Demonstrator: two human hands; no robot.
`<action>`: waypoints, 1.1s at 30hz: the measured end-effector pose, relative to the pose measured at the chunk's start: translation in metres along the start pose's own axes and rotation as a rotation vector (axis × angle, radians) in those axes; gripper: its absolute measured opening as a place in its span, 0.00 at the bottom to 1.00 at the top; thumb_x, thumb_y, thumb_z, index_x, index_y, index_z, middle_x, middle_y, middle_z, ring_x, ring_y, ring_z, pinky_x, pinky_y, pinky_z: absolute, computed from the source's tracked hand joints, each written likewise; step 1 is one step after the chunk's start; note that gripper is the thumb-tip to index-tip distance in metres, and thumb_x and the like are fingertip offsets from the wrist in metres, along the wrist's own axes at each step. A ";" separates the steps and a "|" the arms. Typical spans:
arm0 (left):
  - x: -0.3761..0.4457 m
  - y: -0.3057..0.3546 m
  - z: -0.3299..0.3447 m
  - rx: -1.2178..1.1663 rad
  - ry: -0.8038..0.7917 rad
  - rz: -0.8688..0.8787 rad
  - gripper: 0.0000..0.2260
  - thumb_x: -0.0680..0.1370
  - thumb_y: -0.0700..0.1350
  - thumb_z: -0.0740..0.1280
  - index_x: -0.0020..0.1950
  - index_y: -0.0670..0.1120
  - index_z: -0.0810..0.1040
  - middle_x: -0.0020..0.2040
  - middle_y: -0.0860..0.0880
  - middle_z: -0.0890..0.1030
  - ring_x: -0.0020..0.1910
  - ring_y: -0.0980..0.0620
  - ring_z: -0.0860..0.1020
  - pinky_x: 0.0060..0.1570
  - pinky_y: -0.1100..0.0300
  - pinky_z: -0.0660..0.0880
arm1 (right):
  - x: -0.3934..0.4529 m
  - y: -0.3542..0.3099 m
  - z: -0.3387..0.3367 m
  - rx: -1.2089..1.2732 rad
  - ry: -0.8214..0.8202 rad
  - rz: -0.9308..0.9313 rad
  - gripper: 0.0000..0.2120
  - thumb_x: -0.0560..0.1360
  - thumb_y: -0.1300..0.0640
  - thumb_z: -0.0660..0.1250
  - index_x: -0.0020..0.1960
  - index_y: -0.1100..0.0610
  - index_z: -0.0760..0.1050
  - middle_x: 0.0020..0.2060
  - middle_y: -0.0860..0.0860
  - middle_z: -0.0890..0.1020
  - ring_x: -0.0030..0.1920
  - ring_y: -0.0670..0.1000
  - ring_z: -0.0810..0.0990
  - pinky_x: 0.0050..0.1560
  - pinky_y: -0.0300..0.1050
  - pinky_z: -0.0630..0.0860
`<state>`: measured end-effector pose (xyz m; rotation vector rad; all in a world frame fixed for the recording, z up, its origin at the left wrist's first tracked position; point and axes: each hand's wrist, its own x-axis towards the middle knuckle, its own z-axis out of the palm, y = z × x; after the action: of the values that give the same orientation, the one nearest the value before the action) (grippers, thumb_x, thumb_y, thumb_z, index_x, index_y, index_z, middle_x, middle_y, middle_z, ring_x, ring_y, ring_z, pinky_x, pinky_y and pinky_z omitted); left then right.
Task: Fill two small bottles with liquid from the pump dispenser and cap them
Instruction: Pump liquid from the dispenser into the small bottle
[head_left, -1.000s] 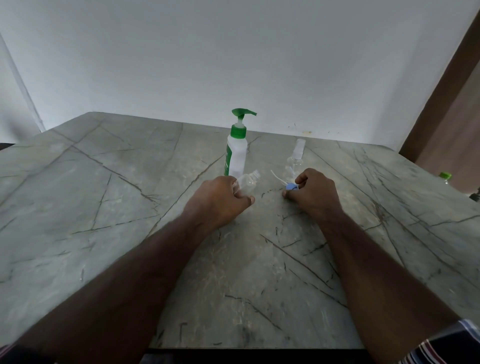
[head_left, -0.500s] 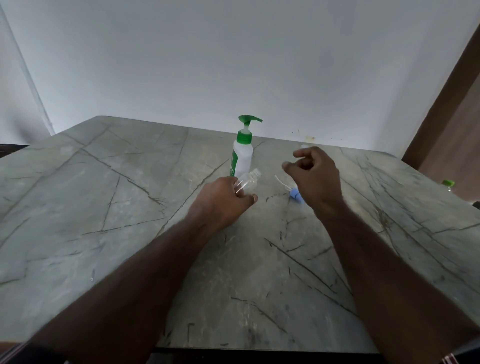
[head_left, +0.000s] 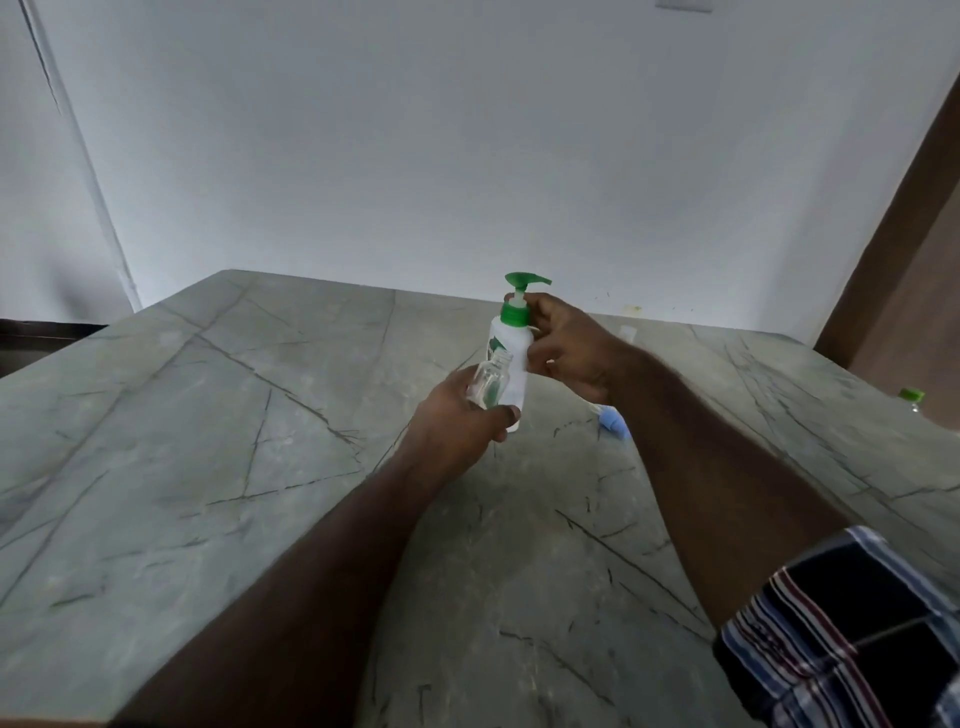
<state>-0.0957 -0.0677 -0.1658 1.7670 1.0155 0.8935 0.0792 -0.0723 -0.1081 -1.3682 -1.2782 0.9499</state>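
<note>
Pump dispenser (head_left: 511, 358) label: a green mark is seen on the white body, but no letters or numbers can be read; it is perhaps a logo, blurred and partly hidden.
Small bottle (head_left: 488, 383): no text is shown.
Desk (head_left: 260, 467): no writing is seen.

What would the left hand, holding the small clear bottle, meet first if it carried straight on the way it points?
Most likely the pump dispenser: the left hand points forward at it with the small bottle leading, though their depth gap is unclear.
</note>
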 end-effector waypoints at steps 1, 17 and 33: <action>0.002 -0.001 0.000 -0.004 -0.011 0.000 0.25 0.74 0.49 0.75 0.70 0.53 0.73 0.50 0.52 0.85 0.41 0.54 0.81 0.41 0.57 0.79 | 0.001 0.001 -0.001 -0.024 -0.003 -0.003 0.38 0.68 0.82 0.61 0.72 0.56 0.67 0.68 0.56 0.74 0.67 0.62 0.74 0.65 0.58 0.76; -0.004 0.008 0.007 -0.183 -0.157 0.048 0.08 0.77 0.48 0.72 0.53 0.56 0.77 0.40 0.48 0.85 0.30 0.54 0.75 0.31 0.59 0.73 | -0.059 0.012 -0.003 -0.386 0.368 -0.174 0.25 0.68 0.51 0.79 0.59 0.53 0.71 0.55 0.48 0.81 0.53 0.50 0.81 0.53 0.48 0.82; 0.001 0.048 0.004 -0.253 -0.206 0.140 0.09 0.81 0.53 0.67 0.58 0.52 0.74 0.38 0.51 0.80 0.30 0.58 0.74 0.31 0.63 0.72 | -0.062 -0.022 0.003 0.281 0.402 -0.097 0.19 0.81 0.43 0.62 0.51 0.56 0.83 0.45 0.54 0.87 0.44 0.52 0.85 0.46 0.49 0.81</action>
<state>-0.0792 -0.0814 -0.1225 1.6878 0.6234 0.8639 0.0638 -0.1343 -0.0925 -1.1895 -0.8632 0.7110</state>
